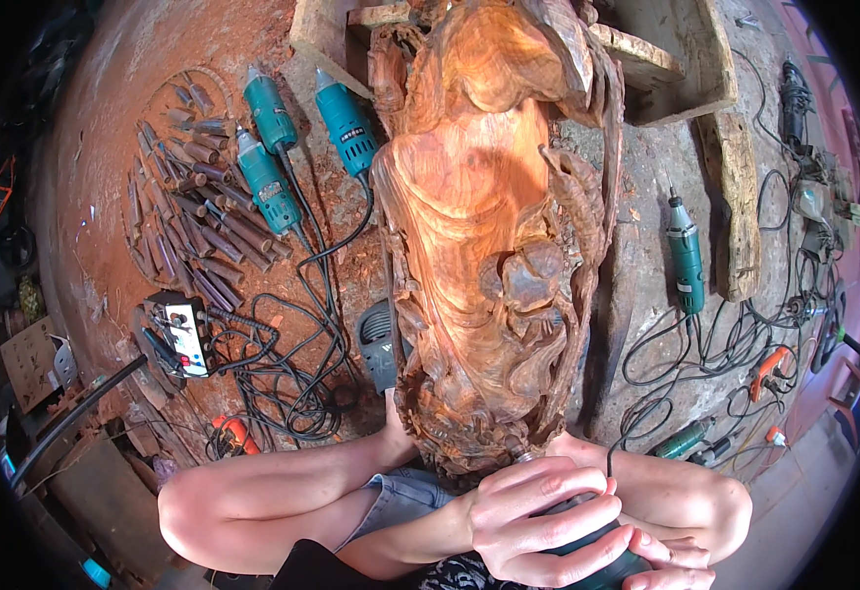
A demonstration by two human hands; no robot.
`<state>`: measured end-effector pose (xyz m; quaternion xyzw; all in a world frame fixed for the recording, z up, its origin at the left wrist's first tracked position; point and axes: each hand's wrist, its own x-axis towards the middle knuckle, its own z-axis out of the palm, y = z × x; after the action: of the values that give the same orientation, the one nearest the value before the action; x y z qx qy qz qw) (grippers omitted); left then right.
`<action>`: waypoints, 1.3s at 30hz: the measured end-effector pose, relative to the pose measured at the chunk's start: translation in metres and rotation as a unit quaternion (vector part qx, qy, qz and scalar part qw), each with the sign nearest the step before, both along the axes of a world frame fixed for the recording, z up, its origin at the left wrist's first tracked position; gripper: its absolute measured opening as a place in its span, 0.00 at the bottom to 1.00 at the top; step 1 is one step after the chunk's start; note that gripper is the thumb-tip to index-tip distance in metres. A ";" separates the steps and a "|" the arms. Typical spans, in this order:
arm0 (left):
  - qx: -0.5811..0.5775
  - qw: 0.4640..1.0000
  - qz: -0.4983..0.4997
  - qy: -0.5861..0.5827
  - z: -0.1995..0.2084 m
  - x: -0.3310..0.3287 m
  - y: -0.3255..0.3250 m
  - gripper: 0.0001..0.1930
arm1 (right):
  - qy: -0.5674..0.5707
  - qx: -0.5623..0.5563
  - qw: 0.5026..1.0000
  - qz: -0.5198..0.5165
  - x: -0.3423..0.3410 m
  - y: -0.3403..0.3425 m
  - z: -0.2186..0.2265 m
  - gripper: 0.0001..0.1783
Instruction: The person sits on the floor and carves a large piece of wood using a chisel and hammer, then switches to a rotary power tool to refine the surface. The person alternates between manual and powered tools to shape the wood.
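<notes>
Left hand's grip: the left hand [548, 521] is closed over the top of a teal power tool [615, 572], its fingers spread slightly apart and bent around the body.
Right hand's grip: the right hand [671, 562] is curled closed against the tool's back end, partly hidden and near the lower edge of the view.
Tool in hand: it sits between the person's bare legs [263, 506], its metal nose pointing up and left at the near end of the carving; whether the tip touches the wood cannot be told.
Carving: the big reddish-brown wood carving [459, 216] runs up the middle of the view, with smooth flowing folds along its face and rough, knotted edges.
Wooden frame: a pale, worn frame [710, 69] stands around the far end of the carving.
Chisels: a large fan of chisels [209, 211] lies on the dusty floor [106, 197], left of the carving.
Spare tools: three teal tools [271, 185] lie between chisels and carving; another corded tool [686, 258] lies on the right, beside a rough plank [737, 211].
Control box: a box with a white face [186, 339] sits at the left, near tangled black cords [297, 393].
Orange sockets: one orange socket [235, 435] lies beyond the left leg, another at the far right.
</notes>
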<state>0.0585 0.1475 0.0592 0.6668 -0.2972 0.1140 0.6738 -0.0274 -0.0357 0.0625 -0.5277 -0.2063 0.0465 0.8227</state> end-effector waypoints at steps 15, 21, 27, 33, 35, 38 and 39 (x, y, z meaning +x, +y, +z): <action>-0.014 1.000 0.006 -0.010 -0.001 0.003 0.004 0.17 | -0.001 -0.007 1.000 0.002 0.004 0.009 -0.002 0.41; -0.025 0.999 -0.021 -0.018 0.000 0.012 0.009 0.15 | 0.001 -0.011 1.000 0.002 0.008 0.012 -0.004 0.41; -0.016 0.999 -0.024 -0.019 -0.004 0.011 0.008 0.16 | 0.004 -0.014 1.000 0.000 0.007 0.011 -0.004 0.42; -0.020 0.999 -0.023 -0.022 -0.001 0.011 0.008 0.15 | 0.007 -0.008 1.000 0.001 0.008 0.008 -0.003 0.42; -0.024 0.999 -0.027 -0.020 -0.003 0.010 0.009 0.15 | 0.009 -0.011 1.000 -0.003 0.006 0.005 -0.004 0.43; -0.022 0.999 -0.028 -0.019 -0.002 0.011 0.010 0.15 | 0.009 -0.009 1.000 -0.002 0.004 0.004 -0.003 0.43; -0.024 0.999 -0.031 -0.018 -0.001 0.010 0.011 0.15 | 0.008 -0.009 1.000 -0.002 0.003 0.004 -0.002 0.43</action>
<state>0.0684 0.1582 0.0577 0.6391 -0.3270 0.1122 0.6871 -0.0245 -0.0318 0.0604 -0.5348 -0.1982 0.0510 0.8198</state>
